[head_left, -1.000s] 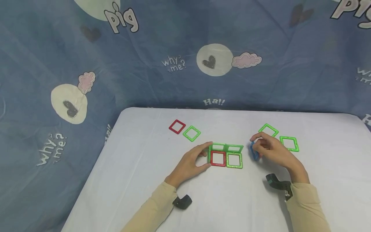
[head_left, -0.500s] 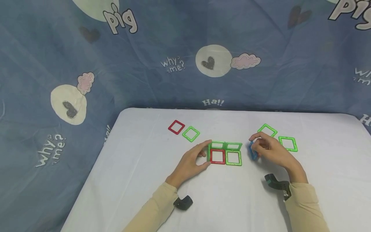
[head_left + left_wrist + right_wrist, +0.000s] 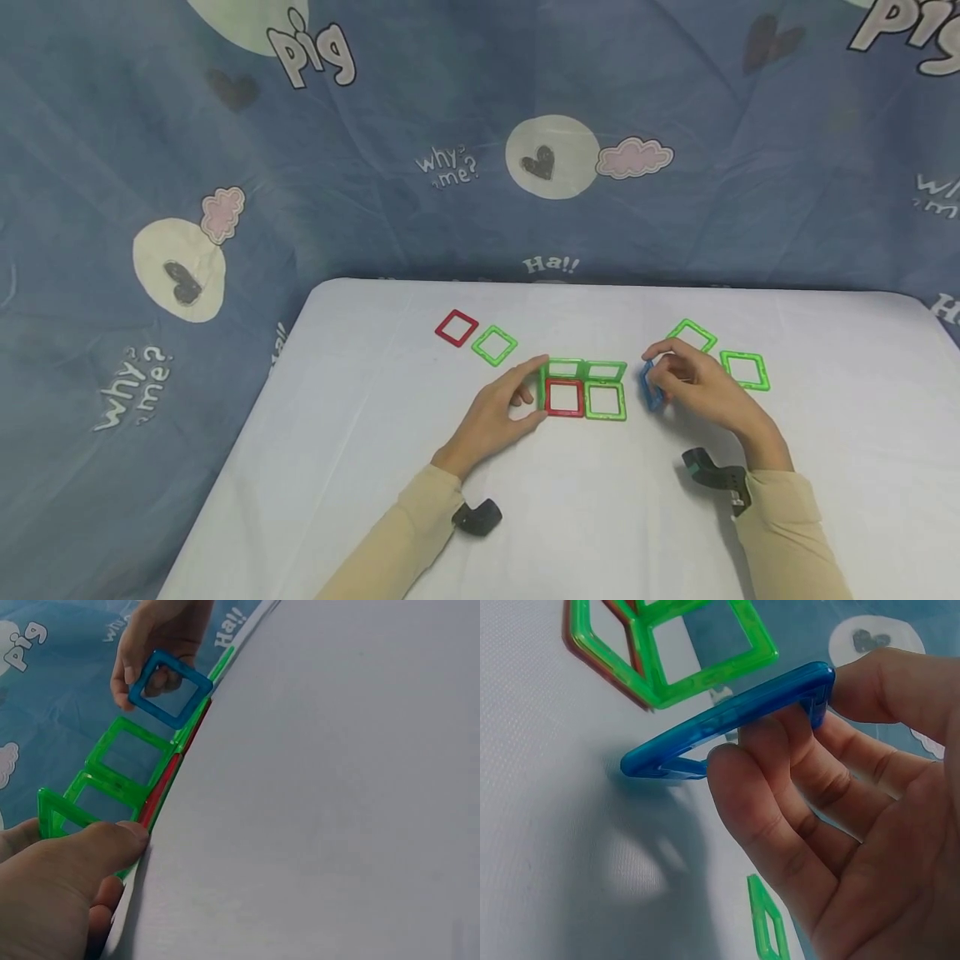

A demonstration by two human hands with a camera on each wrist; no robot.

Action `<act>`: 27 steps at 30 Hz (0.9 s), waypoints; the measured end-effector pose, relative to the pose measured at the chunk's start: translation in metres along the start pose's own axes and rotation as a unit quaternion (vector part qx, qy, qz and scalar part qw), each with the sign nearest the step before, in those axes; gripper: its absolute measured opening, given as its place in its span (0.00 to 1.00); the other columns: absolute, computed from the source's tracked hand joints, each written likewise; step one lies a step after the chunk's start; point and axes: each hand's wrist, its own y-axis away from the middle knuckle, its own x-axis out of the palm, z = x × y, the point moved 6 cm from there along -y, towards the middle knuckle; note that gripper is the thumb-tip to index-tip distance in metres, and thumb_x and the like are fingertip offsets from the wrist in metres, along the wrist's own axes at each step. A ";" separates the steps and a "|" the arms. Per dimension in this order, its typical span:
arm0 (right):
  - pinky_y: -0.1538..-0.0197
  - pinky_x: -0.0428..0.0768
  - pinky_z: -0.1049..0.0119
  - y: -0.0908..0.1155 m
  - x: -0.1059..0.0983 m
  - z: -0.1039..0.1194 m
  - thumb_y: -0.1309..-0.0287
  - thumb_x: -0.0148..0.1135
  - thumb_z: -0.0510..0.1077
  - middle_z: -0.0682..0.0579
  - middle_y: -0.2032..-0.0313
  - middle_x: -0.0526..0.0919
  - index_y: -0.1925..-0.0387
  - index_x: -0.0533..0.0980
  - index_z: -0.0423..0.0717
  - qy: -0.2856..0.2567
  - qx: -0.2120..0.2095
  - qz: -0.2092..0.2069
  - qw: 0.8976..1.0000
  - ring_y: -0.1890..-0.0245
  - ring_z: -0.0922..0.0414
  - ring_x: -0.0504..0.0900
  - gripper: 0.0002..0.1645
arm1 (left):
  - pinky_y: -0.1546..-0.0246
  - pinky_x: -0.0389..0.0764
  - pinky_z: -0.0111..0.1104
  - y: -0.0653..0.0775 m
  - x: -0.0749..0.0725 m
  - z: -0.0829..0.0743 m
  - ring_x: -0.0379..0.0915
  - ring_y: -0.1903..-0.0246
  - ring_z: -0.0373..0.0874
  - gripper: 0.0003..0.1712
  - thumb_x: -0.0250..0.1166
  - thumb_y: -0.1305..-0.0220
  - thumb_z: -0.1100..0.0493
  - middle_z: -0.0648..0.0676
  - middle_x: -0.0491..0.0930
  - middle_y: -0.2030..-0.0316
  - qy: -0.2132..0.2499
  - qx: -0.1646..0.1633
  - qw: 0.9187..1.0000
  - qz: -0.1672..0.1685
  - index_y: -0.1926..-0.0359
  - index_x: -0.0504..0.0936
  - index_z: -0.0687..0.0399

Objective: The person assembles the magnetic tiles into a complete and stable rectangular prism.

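Note:
On the white table stands a joined group of square frame-like magnetic tiles. A red tile (image 3: 564, 414) and a green tile (image 3: 606, 417) lie flat side by side, with two green tiles (image 3: 606, 364) raised along their back edge. At the group's left end, my left hand (image 3: 491, 417) grips a raised green tile (image 3: 542, 387) between thumb and fingers. Right of the group, my right hand (image 3: 701, 383) pinches a blue square magnetic tile (image 3: 727, 716), held tilted and apart from the others. Its thumb and fingertips meet one end of the frame.
Loose red (image 3: 446, 322) and green (image 3: 506, 335) tiles lie at the back left. Two more green tiles lie behind my right hand, one farther back (image 3: 701, 330) and one to its right (image 3: 742, 355). A patterned blue cloth (image 3: 390, 208) hangs beyond the table (image 3: 577, 517).
The joined tiles have slid slightly toward the back of the table, with my left hand still on them. My right hand keeps the blue tile and has shifted slightly left.

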 end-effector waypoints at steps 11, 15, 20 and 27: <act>0.64 0.75 0.68 -0.002 0.000 0.000 0.33 0.52 0.44 0.46 0.69 0.79 0.46 0.68 0.42 0.001 -0.008 -0.013 1.000 0.73 0.54 0.78 0.17 | 0.76 0.67 0.23 -0.012 0.002 0.003 0.65 0.72 0.33 0.47 0.70 0.45 0.54 0.43 0.72 0.71 -0.004 -0.001 1.000 0.001 0.31 0.55 0.25; 0.64 0.75 0.69 -0.002 0.000 0.001 0.33 0.52 0.43 0.45 0.70 0.80 0.46 0.68 0.41 0.002 -0.011 -0.015 1.000 0.73 0.54 0.78 0.16 | 0.73 0.67 0.25 -0.015 0.002 0.005 0.65 0.73 0.33 0.46 0.70 0.45 0.53 0.42 0.71 0.72 -0.012 -0.010 1.000 0.004 0.31 0.54 0.23; 0.64 0.76 0.69 -0.004 0.002 0.003 0.33 0.51 0.42 0.45 0.70 0.80 0.47 0.68 0.40 0.005 -0.019 -0.018 1.000 0.73 0.56 0.79 0.16 | 0.71 0.68 0.26 -0.015 0.001 0.008 0.65 0.74 0.34 0.46 0.70 0.45 0.52 0.42 0.71 0.73 -0.014 -0.017 1.000 0.006 0.31 0.54 0.23; 0.63 0.76 0.69 -0.005 0.005 0.002 0.32 0.50 0.43 0.46 0.69 0.80 0.46 0.69 0.42 0.021 -0.015 -0.023 0.999 0.71 0.57 0.80 0.16 | 0.70 0.69 0.25 -0.016 0.004 0.007 0.64 0.74 0.33 0.46 0.70 0.45 0.52 0.42 0.70 0.73 -0.015 -0.010 1.000 0.003 0.31 0.55 0.24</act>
